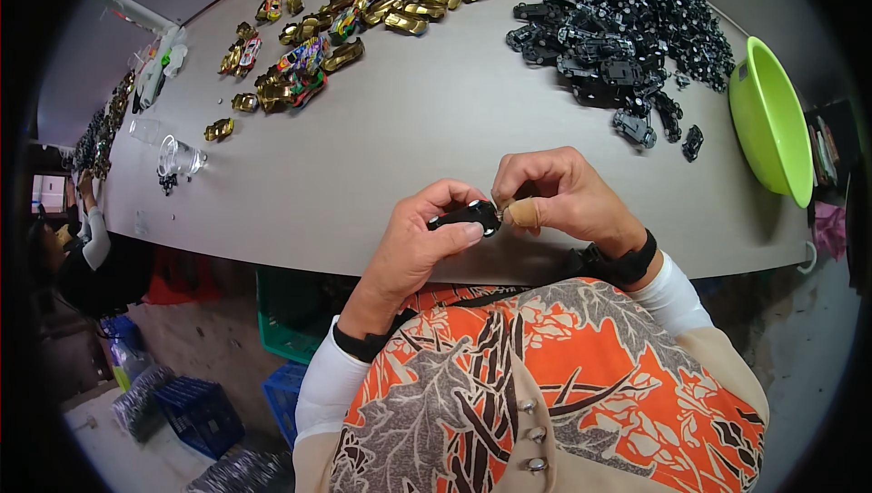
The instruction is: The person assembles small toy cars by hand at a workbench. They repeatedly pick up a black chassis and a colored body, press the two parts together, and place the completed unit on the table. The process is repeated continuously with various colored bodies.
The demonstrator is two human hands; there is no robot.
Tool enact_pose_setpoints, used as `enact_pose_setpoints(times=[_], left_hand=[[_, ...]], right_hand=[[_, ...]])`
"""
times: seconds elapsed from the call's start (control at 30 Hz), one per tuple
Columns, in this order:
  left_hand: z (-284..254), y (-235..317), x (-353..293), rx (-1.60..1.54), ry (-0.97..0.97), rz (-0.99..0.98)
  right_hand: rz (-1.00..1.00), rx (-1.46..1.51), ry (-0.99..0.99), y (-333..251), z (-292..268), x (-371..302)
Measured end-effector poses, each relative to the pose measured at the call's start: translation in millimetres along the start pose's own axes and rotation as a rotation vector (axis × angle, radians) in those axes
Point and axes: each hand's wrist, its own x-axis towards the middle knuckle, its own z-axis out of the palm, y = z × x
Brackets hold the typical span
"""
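Note:
Near the table's front edge, my left hand (420, 237) grips a black toy car chassis (468, 217) with small wheels, thumb along its near side. My right hand (568, 198) meets it at the right end, thumb and forefinger pinched together. A tan wrap covers one of its fingertips. Whatever lies in that pinch is too small and hidden to name. Beyond my hands, at the far right, lies a heap of black toy car chassis (613, 62). Gold and multicoloured toy car bodies (404, 21) spread over the far left of the table.
A lime green basin (772, 125) stands tilted at the table's right edge. Clear plastic cups (180, 157) and small black parts (168, 182) lie on the left. Green (286, 316) and blue crates (198, 416) sit below the table. Another person (86, 243) works at the far left.

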Motion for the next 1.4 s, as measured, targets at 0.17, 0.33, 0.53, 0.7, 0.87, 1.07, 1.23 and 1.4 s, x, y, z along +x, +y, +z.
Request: enact_pose_setpoints(times=[0.17, 0.33, 0.53, 0.7, 0.87, 1.07, 1.23, 1.4], left_hand=[[4, 9, -3, 0.062, -0.043, -0.099], [5, 8, -4, 0.181, -0.067, -0.049], [6, -12, -7, 0.475, 0.056, 0.096], [3, -10, -14, 0.71, 0.12, 0.108], [-15, -5, -48, 0.578, 0.172, 0.014], [-73, -13, -149, 0.359, 0.559, -0.077], [-93, -15, -173, 0.864, 0.854, -0.241], [-86, 34, -99, 0.712, 0.673, 0.065]], right_hand=[[0.008, 0.013, -0.009, 1, 1, -5], [0.103, -0.073, -0.001, 0, 3, -7], [0.167, -0.236, 0.023, 13, 9, -2], [-0.098, -0.584, 0.065, 37, 18, 5], [0.029, -0.473, -0.277, 25, 24, 19], [-0.474, -1.234, 0.397, -11, -48, 70], [-0.313, -1.638, 0.495, -23, -94, 112], [-0.37, -1.592, 0.22, -18, -99, 132]])
